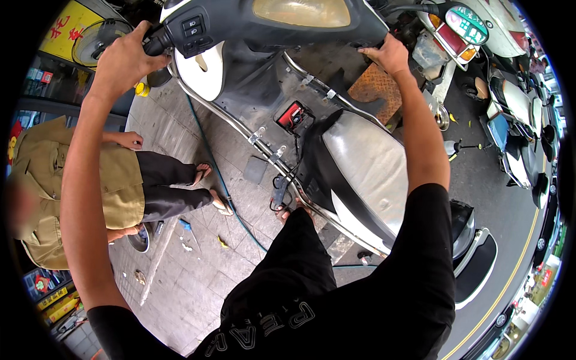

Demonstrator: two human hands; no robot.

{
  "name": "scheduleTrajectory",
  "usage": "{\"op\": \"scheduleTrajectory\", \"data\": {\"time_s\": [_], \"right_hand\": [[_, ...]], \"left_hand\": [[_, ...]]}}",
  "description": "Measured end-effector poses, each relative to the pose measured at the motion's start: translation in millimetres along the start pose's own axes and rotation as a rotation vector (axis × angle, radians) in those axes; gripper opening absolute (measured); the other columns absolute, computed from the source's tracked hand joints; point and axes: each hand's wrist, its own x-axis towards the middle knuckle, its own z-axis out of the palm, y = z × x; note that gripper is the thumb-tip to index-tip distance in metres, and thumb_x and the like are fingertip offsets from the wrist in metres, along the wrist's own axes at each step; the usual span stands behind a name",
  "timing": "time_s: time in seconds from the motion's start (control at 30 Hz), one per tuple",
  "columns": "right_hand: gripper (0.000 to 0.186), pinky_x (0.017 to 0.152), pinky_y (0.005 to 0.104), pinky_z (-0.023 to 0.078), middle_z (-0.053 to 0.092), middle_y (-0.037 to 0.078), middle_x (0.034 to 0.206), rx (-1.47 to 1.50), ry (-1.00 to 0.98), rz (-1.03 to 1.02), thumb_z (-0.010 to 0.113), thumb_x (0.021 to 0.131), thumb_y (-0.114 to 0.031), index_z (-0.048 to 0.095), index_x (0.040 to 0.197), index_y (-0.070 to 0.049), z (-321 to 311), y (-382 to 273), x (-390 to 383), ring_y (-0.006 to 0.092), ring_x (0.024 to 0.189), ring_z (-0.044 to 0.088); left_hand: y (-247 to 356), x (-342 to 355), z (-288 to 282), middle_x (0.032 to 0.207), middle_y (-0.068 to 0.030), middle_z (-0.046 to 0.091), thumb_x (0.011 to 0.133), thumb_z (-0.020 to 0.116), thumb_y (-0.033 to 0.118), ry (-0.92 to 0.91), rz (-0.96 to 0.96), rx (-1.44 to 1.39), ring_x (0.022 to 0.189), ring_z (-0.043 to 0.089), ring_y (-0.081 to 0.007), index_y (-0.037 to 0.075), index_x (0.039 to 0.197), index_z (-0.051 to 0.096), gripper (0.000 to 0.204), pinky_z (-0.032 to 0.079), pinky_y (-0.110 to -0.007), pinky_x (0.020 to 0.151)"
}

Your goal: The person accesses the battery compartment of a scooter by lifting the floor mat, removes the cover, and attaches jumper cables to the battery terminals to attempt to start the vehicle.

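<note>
I stand beside a scooter stripped of some panels, both arms stretched to its handlebar (270,33). My left hand (123,63) is closed round the left grip (157,42), next to the switch block (193,27). At the right end of the bar, my right hand (391,57) is closed too, its thumb along the near side; that grip is mostly hidden. A silvery-grey seat (366,162) lies between my arms. In the floorboard, an open bay shows a red and black part (294,116). Bare metal frame tubes (234,123) run along the side.
Another person (90,180) in a tan shirt is at the left, near a round metal bowl (139,239). A green hose (207,144) crosses the paving. A rusty plate (375,90) lies beyond the scooter. Parked scooters (516,102) line the road at right; a fan (101,42) stands upper left.
</note>
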Motion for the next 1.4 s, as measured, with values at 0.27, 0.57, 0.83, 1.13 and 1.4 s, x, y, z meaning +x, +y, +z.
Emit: {"op": "scheduleTrajectory", "data": {"time_s": [0.27, 0.57, 0.83, 1.13, 1.4], "right_hand": [[0.089, 0.076, 0.0449, 0.052, 0.069, 0.016, 0.083, -0.011, -0.012, 0.0, 0.074, 0.055, -0.075, 0.062, 0.102, 0.0, 4, 1, 0, 0.0367, 0.085, 0.067], [0.08, 0.079, 0.0468, 0.048, 0.063, 0.02, 0.095, 0.063, 0.128, -0.102, 0.079, 0.059, -0.064, 0.055, 0.097, 0.002, 6, -4, -10, 0.0399, 0.091, 0.061], [0.073, 0.074, 0.045, 0.046, 0.059, 0.016, 0.087, 0.045, 0.221, -0.201, 0.076, 0.065, -0.064, 0.05, 0.09, 0.0, 9, -5, -12, 0.0363, 0.086, 0.059], [0.08, 0.076, 0.0467, 0.051, 0.067, 0.019, 0.092, 0.115, 0.065, -0.107, 0.076, 0.063, -0.065, 0.058, 0.105, 0.0, -5, -11, -6, 0.0373, 0.086, 0.065], [0.078, 0.079, 0.0486, 0.05, 0.066, 0.019, 0.099, 0.119, -0.003, -0.134, 0.077, 0.066, -0.061, 0.055, 0.113, -0.002, -16, -13, -10, 0.0399, 0.088, 0.064]], "left_hand": [[-1, 1, -1, 0.102, -0.0224, 0.066, 0.072, 0.075, 0.04, -0.023, -0.039, -0.011, 0.097, 0.064, -0.0385, 0.004, 0.129, 0.052, 0.071, 0.049, -0.043, 0.083], [-5, 1, 6, 0.09, -0.0196, 0.068, 0.071, 0.073, 0.041, 0.086, 0.031, 0.025, 0.088, 0.066, -0.0383, 0.006, 0.123, 0.054, 0.066, 0.052, -0.046, 0.08], [12, -7, 2, 0.102, -0.0172, 0.066, 0.071, 0.073, 0.029, 0.154, -0.001, 0.075, 0.097, 0.064, -0.0359, 0.005, 0.123, 0.056, 0.059, 0.051, -0.043, 0.084], [16, -6, -13, 0.102, -0.0203, 0.067, 0.072, 0.074, 0.033, 0.003, -0.074, -0.017, 0.096, 0.063, -0.0379, 0.007, 0.115, 0.056, 0.054, 0.051, -0.045, 0.082], [19, -5, -10, 0.11, -0.0152, 0.065, 0.07, 0.075, 0.031, 0.003, -0.08, 0.037, 0.101, 0.063, -0.0344, 0.004, 0.122, 0.053, 0.063, 0.051, -0.043, 0.087]]}}
